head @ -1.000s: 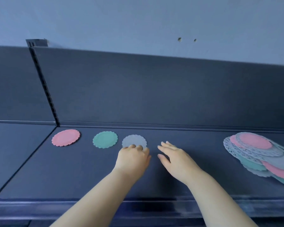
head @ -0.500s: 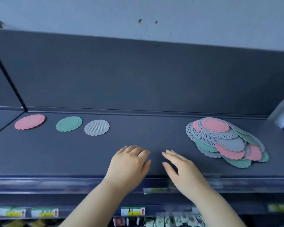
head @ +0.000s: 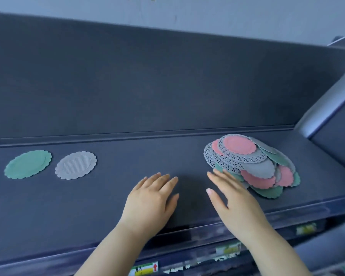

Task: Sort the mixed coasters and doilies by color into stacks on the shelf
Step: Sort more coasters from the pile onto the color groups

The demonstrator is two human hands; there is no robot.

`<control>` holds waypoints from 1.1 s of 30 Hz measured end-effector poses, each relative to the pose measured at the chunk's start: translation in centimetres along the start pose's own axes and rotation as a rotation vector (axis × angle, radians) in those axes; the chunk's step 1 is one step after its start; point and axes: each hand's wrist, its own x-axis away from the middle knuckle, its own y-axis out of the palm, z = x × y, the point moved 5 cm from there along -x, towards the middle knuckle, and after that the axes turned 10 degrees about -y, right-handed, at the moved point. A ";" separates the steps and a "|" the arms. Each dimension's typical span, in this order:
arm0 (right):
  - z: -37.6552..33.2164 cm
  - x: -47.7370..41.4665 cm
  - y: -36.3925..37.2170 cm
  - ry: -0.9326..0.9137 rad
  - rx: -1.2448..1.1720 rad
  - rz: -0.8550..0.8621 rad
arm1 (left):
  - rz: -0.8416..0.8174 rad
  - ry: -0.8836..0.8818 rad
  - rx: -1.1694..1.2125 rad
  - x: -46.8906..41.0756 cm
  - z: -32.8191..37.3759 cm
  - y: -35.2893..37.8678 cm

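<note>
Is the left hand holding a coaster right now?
No, the left hand lies open and empty over the shelf, apart from the grey coaster.

I am in a shop, facing a dark grey metal display shelf (head: 112,200) of the kind stores use. Its tall back panel (head: 167,86) rises toward a pale wall (head: 227,14). A clear plastic label rail (head: 277,220) runs along the front edge. Lower down sit a blurred yellow-green label (head: 306,229) and a price tag (head: 144,268) with a red arrow.
</note>
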 end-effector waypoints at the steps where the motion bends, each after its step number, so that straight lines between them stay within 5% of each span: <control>1: 0.7 0.0 -0.2 0.007 -0.002 0.008 | -0.009 0.007 -0.001 -0.5 0.7 0.4; 18: 21.4 -2.8 -7.7 -0.049 -0.148 0.123 | 0.036 -0.053 -0.039 -9.0 17.5 6.3; 24: 24.6 -5.8 -7.8 -0.042 -0.182 -0.015 | 0.034 -0.149 -0.067 -11.7 21.2 6.8; 33: 26.5 -7.8 -6.9 -0.027 -0.079 -0.180 | -0.180 -0.312 -0.290 -14.5 21.9 8.1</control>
